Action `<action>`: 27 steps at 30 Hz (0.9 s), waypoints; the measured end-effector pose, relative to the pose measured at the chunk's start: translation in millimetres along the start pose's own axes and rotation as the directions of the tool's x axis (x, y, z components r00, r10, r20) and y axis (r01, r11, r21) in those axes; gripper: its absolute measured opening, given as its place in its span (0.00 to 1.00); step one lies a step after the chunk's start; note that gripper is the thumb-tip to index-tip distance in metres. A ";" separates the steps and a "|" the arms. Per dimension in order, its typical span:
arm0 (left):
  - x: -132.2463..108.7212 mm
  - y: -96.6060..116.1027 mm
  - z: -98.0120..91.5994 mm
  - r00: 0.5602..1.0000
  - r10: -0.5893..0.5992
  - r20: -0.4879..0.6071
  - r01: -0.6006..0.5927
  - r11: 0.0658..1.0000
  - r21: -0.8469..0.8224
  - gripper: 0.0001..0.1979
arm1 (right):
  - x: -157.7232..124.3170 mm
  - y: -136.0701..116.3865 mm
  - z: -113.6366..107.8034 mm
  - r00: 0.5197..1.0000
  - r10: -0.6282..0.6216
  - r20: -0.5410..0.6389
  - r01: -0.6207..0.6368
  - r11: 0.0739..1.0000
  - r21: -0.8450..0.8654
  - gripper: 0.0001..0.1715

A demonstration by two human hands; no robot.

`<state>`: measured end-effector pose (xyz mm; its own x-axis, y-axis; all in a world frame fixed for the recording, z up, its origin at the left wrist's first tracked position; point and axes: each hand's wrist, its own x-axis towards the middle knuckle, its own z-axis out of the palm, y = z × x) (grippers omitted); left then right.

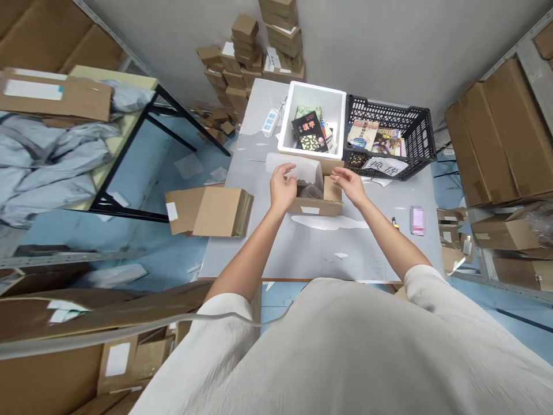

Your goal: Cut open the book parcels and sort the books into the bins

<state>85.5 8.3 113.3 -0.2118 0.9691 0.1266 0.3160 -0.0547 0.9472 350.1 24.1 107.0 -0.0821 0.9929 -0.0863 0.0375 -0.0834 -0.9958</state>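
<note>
A small open cardboard box (317, 207) stands on the grey table in front of me, a white label on its near side. Clear plastic wrapping (307, 172) rises from its left part and spills over the back. My left hand (283, 187) is at the box's left end, fingers curled and closed against the plastic. On the other side, my right hand (349, 184) has its fingertips and thumb at the top edge of the upright right flap (332, 189). What lies under the plastic cannot be made out.
Behind the box stand a white foam bin (283, 127) with books and a black crate (425, 135) with more books. Flat cardboard boxes (216, 212) overhang the table's left edge. A phone (417, 221) and a power strip (271, 122) lie on the table (259, 253).
</note>
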 end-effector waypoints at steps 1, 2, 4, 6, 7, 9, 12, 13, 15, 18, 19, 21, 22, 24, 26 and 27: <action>1.5 -2.5 -4.4 1.000 0.006 0.001 -0.006 0.999 0.049 0.24 | 1.1 -0.2 2.8 1.000 -0.017 -0.008 0.016 0.999 -0.047 0.29; 3.2 -4.8 -7.9 1.000 0.008 0.001 -0.008 0.995 0.097 0.26 | 2.4 -1.0 5.9 0.999 -0.041 -0.013 0.039 0.994 -0.100 0.30; 6.8 -8.8 -11.7 1.000 -0.004 0.005 0.003 0.984 0.179 0.32 | 5.0 -3.9 12.9 0.995 -0.102 -0.010 0.098 0.974 -0.206 0.32; 10.0 -11.7 -11.7 0.999 -0.026 0.020 0.020 0.973 0.230 0.40 | 7.0 -7.8 21.0 0.985 -0.171 0.024 0.170 0.938 -0.301 0.34; 11.7 -12.7 -10.5 0.999 -0.033 0.028 0.025 0.969 0.244 0.43 | 7.8 -9.8 25.1 0.978 -0.204 0.054 0.209 0.916 -0.342 0.35; 15.6 -14.7 -6.7 0.999 -0.036 0.035 0.025 0.967 0.254 0.46 | 9.5 -13.1 33.0 0.959 -0.253 0.128 0.283 0.867 -0.410 0.35; 22.9 -19.7 1.4 0.997 -0.058 0.050 0.044 0.969 0.244 0.43 | 12.7 -13.7 41.6 0.940 -0.273 0.203 0.338 0.821 -0.460 0.34; 25.1 -22.1 4.6 0.994 -0.081 0.072 0.061 0.970 0.237 0.38 | 13.8 -12.3 43.3 0.940 -0.268 0.212 0.338 0.819 -0.464 0.34; 28.0 -27.7 11.6 0.976 -0.136 0.173 0.096 0.970 0.224 0.27 | 15.2 -7.4 44.8 0.945 -0.245 0.215 0.320 0.827 -0.463 0.33; 27.9 -35.1 22.0 0.895 -0.148 0.421 0.058 0.974 0.219 0.12 | 13.7 3.5 43.4 0.961 -0.180 0.212 0.262 0.842 -0.472 0.30; 26.9 -36.5 24.8 0.857 -0.129 0.498 0.018 0.975 0.220 0.10 | 12.3 7.3 42.2 0.965 -0.155 0.213 0.242 0.841 -0.484 0.29; 24.4 -36.8 28.3 0.785 -0.097 0.611 -0.051 0.974 0.220 0.09 | 8.6 13.9 39.5 0.972 -0.100 0.215 0.200 0.832 -0.518 0.26; 23.3 -35.7 28.5 0.761 -0.092 0.642 -0.065 0.974 0.216 0.09 | 6.8 16.5 38.1 0.974 -0.067 0.215 0.175 0.824 -0.539 0.24; 21.7 -31.1 25.2 0.756 -0.087 0.649 -0.060 0.978 0.200 0.09 | 4.4 19.2 35.9 0.975 0.021 0.220 0.116 0.798 -0.591 0.21; 21.0 -24.6 17.5 0.802 -0.056 0.594 -0.081 0.976 0.202 0.08 | 4.6 18.5 35.0 0.966 0.130 0.223 0.053 0.745 -0.664 0.20; 20.8 -20.9 12.5 0.834 -0.029 0.550 -0.115 0.967 0.226 0.09 | 5.7 17.0 35.1 0.956 0.186 0.226 0.030 0.707 -0.706 0.20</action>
<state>86.0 32.6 92.4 0.3231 0.9426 -0.0841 0.5391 -0.1103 0.8350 315.3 25.4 88.5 -0.2969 0.9147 -0.2742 0.7274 0.0306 -0.6856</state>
